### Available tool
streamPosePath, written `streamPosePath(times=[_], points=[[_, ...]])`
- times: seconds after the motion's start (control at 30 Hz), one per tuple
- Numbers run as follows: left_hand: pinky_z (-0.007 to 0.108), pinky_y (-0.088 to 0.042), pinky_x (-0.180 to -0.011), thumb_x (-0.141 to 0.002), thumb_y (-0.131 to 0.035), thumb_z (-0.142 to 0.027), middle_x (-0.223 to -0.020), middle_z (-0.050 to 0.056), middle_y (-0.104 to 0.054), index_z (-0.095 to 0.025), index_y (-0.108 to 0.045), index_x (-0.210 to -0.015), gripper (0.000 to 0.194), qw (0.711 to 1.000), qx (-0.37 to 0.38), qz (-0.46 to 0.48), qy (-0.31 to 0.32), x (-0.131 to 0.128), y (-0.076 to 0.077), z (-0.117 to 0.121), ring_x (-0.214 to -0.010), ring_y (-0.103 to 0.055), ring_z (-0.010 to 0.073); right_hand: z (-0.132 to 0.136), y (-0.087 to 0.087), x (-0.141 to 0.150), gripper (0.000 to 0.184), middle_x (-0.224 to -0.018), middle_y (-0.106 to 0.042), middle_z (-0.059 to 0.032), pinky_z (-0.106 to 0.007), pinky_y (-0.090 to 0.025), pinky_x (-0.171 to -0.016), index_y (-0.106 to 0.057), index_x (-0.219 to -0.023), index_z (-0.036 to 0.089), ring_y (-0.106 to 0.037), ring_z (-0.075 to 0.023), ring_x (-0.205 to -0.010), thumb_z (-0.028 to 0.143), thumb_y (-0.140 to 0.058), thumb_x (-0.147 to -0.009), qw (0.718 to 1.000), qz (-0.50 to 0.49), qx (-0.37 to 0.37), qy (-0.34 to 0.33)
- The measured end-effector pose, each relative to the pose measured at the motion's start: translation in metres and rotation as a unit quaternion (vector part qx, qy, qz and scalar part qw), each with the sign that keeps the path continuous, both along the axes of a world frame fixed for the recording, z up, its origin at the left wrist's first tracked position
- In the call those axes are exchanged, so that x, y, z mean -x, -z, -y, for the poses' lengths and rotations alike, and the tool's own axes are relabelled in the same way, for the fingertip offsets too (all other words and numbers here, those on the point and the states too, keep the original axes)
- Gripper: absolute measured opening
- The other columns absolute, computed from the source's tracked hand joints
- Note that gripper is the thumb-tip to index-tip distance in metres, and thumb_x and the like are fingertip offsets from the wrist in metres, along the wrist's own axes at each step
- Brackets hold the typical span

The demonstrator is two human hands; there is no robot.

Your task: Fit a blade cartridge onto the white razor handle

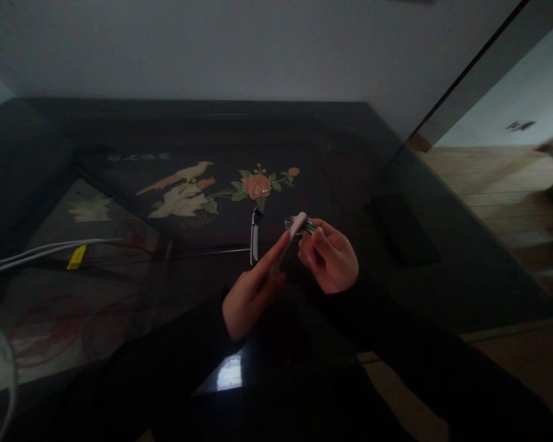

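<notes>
My left hand (251, 298) is closed around a slim white object (297, 226) that slants up and to the right; its kind is not clear in the dim light. At its upper end, my right hand (329, 255) pinches a small green piece (310, 227) between thumb and fingers. A clear, shiny bit shows beside the white tip, too small to name. On the table, just beyond my left hand, lies a narrow black-and-white object (254, 238), lengthwise away from me. Both hands are above the dark glossy tabletop (350, 331).
A flat black object (404, 228) lies to the right of my hands. White cables (41, 250) with a yellow tag (77, 256) cross the table at left. Bird and flower pictures (257, 185) decorate the tabletop. A wall (193, 49) stands behind; wooden floor (479, 184) shows at right.
</notes>
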State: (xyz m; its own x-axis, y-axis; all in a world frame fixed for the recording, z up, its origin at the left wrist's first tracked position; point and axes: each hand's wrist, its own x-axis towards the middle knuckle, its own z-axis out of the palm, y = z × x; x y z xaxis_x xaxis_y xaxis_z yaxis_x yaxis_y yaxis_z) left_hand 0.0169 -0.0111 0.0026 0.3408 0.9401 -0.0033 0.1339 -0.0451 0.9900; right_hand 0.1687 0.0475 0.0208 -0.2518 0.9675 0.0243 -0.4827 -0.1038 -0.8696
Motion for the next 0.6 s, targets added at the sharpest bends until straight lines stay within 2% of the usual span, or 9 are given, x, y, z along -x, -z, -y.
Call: streamPosePath(times=[0.17, 0.4, 0.6], points=[[0.02, -0.037, -0.05, -0.094, -0.04, -0.014, -0.079, 0.001, -0.057, -0.028, -0.021, -0.15, 0.061, 1.0, -0.01, 0.002, -0.01, 0.0028, 0.0034, -0.0038, -0.051, -0.037, 0.0069, 0.0007, -0.0011, -0.0009, 0.042, -0.042, -0.047, 0.0104, -0.022, -0.017, -0.035, -0.059, -0.088, 0.018, -0.031, -0.0046, -0.033, 0.052, -0.074, -0.068, 1.0, 0.0, -0.002, 0.001], [0.017, -0.032, -0.045, -0.095, -0.039, -0.016, -0.062, -0.005, -0.042, -0.029, -0.019, -0.151, 0.061, 1.0, 0.014, 0.018, -0.019, 0.0012, 0.0027, -0.0016, -0.048, -0.035, 0.0067, -0.0008, 0.0014, -0.0003, 0.043, -0.04, -0.047, 0.0108, -0.021, -0.018, -0.034, -0.059, -0.086, 0.018, -0.031, -0.0045, -0.032, 0.052, -0.075, -0.067, 1.0, 0.001, -0.011, 0.007], [0.018, -0.031, -0.043, -0.096, -0.039, -0.022, -0.06, -0.005, -0.043, -0.028, -0.017, -0.151, 0.06, 0.999, 0.011, 0.036, 0.018, 0.0006, 0.0014, 0.0016, -0.046, -0.035, 0.0071, -0.0017, 0.0019, -0.0009, 0.041, -0.041, -0.047, 0.0103, -0.021, -0.019, -0.034, -0.059, -0.085, 0.018, -0.031, -0.0043, -0.032, 0.052, -0.074, -0.068, 1.0, 0.011, -0.025, 0.005]])
